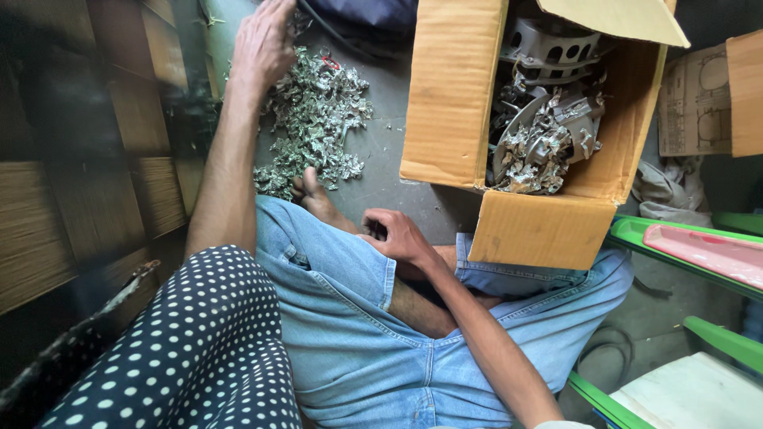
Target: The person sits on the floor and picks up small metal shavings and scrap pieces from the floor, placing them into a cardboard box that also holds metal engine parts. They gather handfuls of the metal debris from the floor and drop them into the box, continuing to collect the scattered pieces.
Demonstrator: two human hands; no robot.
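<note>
Left hand [262, 44] stretches far forward, fingers spread loosely open over the top edge of the pile of metal scraps [311, 119] on the floor [389, 103], nothing gripped. Right hand [401, 237] rests curled by the knee, apparently empty, just beside the cardboard box [453, 95] of metal parts [544, 135]; the pile lies ahead-left, nearer the left hand.

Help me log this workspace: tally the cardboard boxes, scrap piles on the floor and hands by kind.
Open cardboard box of metal parts: 1
Second cardboard box: 1
Scrap pile: 1
Hands: 2, left hand, right hand
Total: 5
</note>
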